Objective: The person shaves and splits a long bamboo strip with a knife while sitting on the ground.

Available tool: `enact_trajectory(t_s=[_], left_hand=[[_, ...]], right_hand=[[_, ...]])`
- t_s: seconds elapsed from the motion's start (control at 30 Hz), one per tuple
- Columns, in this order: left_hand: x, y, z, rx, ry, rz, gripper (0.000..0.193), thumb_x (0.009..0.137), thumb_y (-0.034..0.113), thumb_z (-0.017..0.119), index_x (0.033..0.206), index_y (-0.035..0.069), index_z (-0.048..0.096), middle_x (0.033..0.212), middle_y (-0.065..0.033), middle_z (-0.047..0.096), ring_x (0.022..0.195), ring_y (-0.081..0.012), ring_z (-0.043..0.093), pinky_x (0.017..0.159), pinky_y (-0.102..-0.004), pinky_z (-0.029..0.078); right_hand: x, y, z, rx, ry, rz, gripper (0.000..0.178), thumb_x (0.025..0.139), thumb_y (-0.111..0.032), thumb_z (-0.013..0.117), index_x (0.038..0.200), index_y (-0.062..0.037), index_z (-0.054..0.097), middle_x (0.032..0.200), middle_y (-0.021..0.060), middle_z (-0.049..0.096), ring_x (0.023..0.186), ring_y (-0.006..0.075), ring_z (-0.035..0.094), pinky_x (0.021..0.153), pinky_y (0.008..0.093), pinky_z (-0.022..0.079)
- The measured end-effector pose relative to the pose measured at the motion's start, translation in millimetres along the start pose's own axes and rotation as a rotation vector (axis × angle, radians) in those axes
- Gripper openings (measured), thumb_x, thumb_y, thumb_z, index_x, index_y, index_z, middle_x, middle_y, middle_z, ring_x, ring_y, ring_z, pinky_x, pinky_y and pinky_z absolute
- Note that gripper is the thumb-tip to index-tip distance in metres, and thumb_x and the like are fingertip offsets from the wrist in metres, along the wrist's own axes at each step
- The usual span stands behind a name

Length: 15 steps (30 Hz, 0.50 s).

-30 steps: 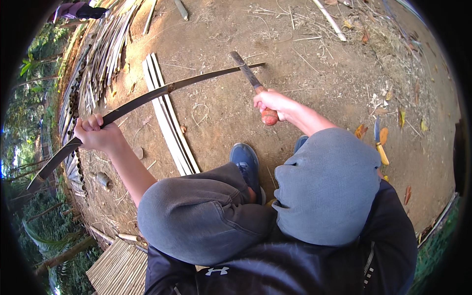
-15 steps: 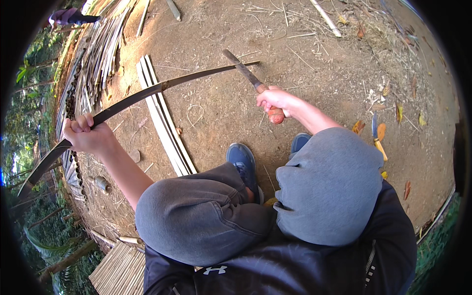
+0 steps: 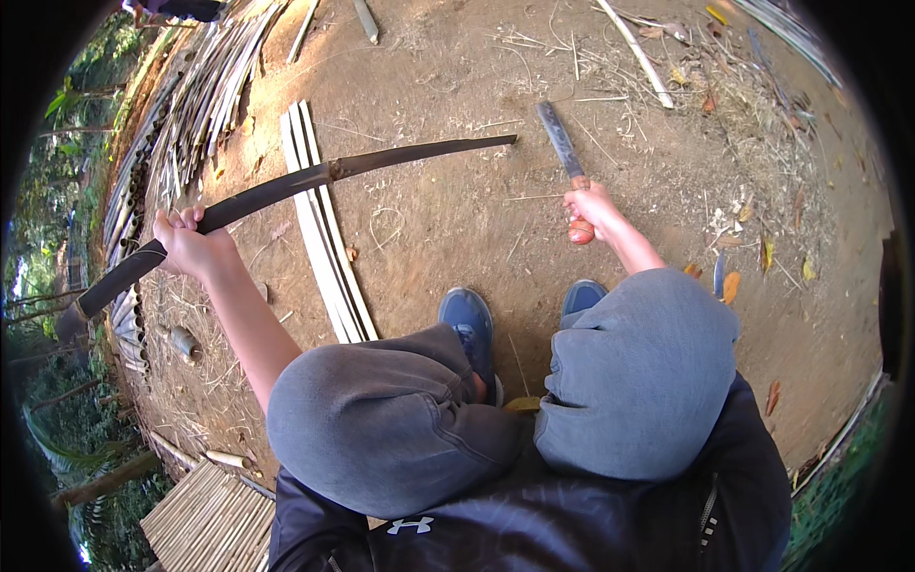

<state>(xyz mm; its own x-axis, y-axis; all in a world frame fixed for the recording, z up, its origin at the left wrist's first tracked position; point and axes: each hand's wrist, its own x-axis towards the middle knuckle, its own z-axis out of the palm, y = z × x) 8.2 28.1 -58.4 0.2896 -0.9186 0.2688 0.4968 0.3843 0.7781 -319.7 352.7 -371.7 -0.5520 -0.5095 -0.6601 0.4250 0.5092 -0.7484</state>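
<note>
My left hand (image 3: 198, 250) is closed round a long, dark, slightly curved split-bamboo strip (image 3: 272, 195), toward its left end. The strip slants up across the view, with a node near its middle and its thin far end in the air over the dirt. In my right hand (image 3: 593, 206) is a machete (image 3: 559, 141), gripped by its orange-red handle. Its dark blade points away from me and stands just right of the strip's far end, apart from it.
Pale split strips (image 3: 329, 243) lie on the dirt beneath the bamboo. A knife (image 3: 720, 274) lies at right, partly hidden by my knee. Poles (image 3: 205, 105) are piled at far left, near another person (image 3: 186, 10). A slatted panel (image 3: 205, 520) and a short bamboo piece (image 3: 181, 343) are at lower left.
The machete has moved right, off the strip's far end, which its blade crossed before. My left hand and the strip have shifted a little to the right in view.
</note>
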Motion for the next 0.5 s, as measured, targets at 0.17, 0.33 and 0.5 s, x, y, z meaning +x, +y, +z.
enact_trajectory(t_s=[0.17,0.33,0.5], left_hand=[[7.4,1.9,16.9,0.013,0.009,-0.005,0.019,0.098,0.009,0.059,0.090,0.007,0.042,0.065,0.0010,0.036,0.055,-0.0117,0.036,0.050,-0.0271,0.038],[26.4,11.7,32.4,0.009,-0.125,-0.091,0.024,0.100,0.014,0.060,0.084,0.009,0.042,0.065,0.0033,0.032,0.055,-0.0098,0.030,0.052,-0.0256,0.038],[53.4,1.0,30.1,-0.048,-0.192,-0.293,0.030,0.098,0.014,0.064,0.079,0.011,0.041,0.061,0.0037,0.034,0.052,-0.0090,0.032,0.051,-0.0259,0.038]], right_hand=[[4.3,-19.7,-55.0,-0.268,0.141,-0.163,0.013,0.078,-0.008,0.065,0.084,-0.0043,0.055,0.072,0.0051,0.059,0.056,0.0143,0.058,0.049,0.0308,0.050],[-0.9,11.4,-83.7,-0.481,0.256,-0.141,0.023,0.079,-0.015,0.065,0.096,-0.0010,0.060,0.081,0.0176,0.067,0.070,0.0281,0.069,0.064,0.0416,0.055],[-37.6,53.2,-62.5,-0.706,0.089,-0.086,0.031,0.078,-0.021,0.072,0.096,-0.0027,0.055,0.083,0.0159,0.067,0.077,0.0285,0.068,0.072,0.0389,0.054]])
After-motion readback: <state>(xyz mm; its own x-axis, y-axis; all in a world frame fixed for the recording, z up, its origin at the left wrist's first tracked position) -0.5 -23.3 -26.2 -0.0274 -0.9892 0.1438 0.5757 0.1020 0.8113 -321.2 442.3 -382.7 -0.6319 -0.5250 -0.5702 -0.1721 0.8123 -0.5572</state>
